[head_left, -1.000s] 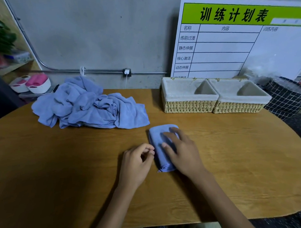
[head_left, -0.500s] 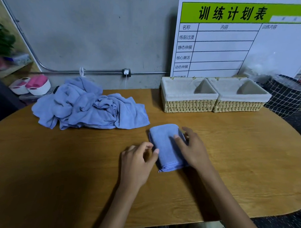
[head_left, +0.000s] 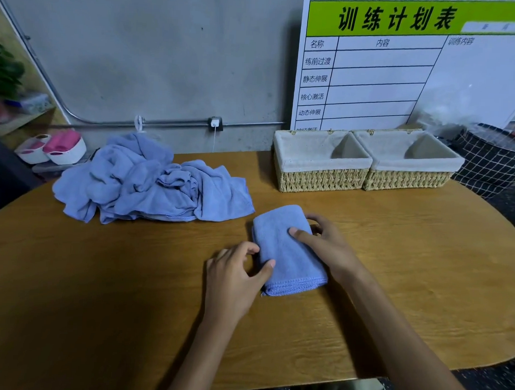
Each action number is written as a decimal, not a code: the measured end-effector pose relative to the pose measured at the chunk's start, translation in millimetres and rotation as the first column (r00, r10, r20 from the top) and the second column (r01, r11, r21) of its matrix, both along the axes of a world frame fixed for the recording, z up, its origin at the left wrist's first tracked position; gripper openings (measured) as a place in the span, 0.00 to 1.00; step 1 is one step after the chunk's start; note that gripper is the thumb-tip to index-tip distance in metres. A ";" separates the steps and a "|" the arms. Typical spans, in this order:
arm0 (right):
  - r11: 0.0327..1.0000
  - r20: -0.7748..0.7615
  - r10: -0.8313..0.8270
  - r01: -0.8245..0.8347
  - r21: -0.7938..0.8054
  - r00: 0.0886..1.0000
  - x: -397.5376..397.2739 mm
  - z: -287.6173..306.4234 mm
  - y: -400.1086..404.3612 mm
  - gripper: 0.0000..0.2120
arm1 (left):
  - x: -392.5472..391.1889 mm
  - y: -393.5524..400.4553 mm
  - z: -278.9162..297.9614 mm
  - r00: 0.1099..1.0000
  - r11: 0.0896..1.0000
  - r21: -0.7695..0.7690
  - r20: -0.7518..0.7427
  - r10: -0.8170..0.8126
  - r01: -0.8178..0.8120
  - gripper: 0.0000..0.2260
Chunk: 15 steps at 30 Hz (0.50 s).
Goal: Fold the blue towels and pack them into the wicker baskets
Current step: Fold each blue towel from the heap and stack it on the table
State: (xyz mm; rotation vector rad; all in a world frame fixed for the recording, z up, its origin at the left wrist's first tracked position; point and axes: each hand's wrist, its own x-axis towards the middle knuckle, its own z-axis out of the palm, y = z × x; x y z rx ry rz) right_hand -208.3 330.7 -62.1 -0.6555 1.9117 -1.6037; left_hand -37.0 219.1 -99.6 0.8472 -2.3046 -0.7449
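**First towel folded, ready to pack**

Left to right: unfolded towels [head_left: 151,181] lay heaped on the tabletop [head_left: 101,277]. Our left hand [head_left: 236,277] and right hand [head_left: 324,245] pinched the folded towel [head_left: 286,251] from either side. Next, we judged, a lift into the nearer basket [head_left: 321,179].

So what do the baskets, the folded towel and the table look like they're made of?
Baskets: pale woven wicker or straw, from the plaited walls, with off-white cloth liners. Folded towel: soft matte blue cloth, probably microfibre, with a stitched hem. Table: wood or wood-look laminate, shown by its grain and low sheen.
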 end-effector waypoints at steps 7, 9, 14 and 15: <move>0.994 -0.026 0.045 -0.048 -0.095 0.999 7.8 -7.2 1.5 0.24 | -0.4 0.2 0.3 1.000 1.000 0.012 0.003 0.006 -0.006 0.17; 0.994 -0.053 0.030 -0.035 -0.107 0.998 7.8 -10.5 1.4 0.25 | -0.5 0.6 1.2 1.000 1.000 0.015 0.004 0.004 -0.004 0.17; 0.993 -0.083 0.007 -0.017 -0.121 0.997 6.1 -18.2 1.4 0.24 | 0.8 0.8 2.0 1.000 1.000 0.016 0.005 0.003 -0.003 0.17; 0.992 -0.084 0.001 -0.012 -0.127 0.996 6.1 -19.3 1.6 0.24 | 1.0 1.0 2.2 1.000 1.000 0.015 0.004 0.002 -0.002 0.17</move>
